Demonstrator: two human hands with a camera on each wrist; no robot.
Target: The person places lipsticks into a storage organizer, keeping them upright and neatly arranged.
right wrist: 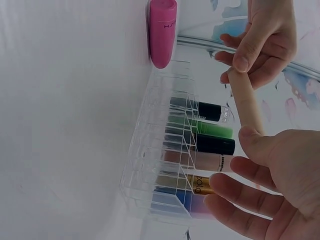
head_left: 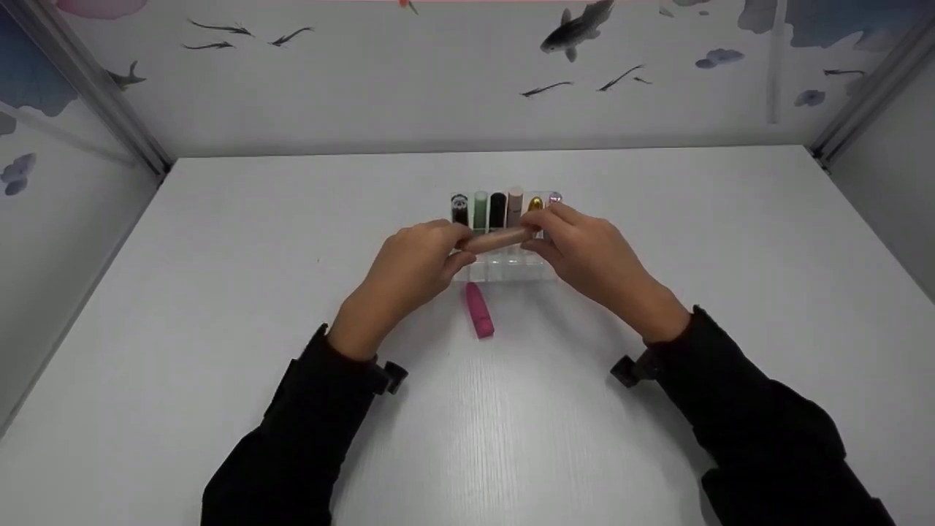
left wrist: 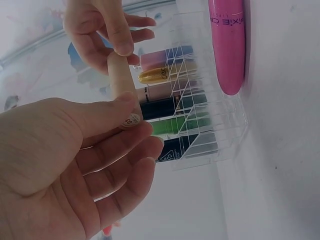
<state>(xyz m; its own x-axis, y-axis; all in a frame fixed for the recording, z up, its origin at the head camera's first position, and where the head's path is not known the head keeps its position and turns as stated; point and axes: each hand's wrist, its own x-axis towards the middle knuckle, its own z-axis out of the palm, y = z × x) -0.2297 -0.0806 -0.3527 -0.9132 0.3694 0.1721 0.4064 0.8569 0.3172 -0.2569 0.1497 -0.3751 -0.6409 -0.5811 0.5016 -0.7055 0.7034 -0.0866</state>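
Observation:
Both hands hold a slim beige cosmetic tube [head_left: 498, 239] sideways, above a clear acrylic lipstick organizer [head_left: 511, 272]. My left hand [head_left: 418, 259] pinches one end between thumb and fingers; a round label marked 03 shows there in the left wrist view. At the other end, my right hand [head_left: 588, 252] grips with thumb and fingertips. In the organizer's back row stand several tubes, among them a green one [head_left: 480, 210], a black one [head_left: 497, 210], a pale pink one [head_left: 515, 206] and a gold one [right wrist: 202, 184]. The right hand partly hides that row in the head view.
A bright pink lipstick tube [head_left: 479, 310] lies on the white table [head_left: 467, 438] in front of the organizer, between the forearms. White panels [head_left: 438, 88] with painted fish and flowers stand behind the table and at its sides.

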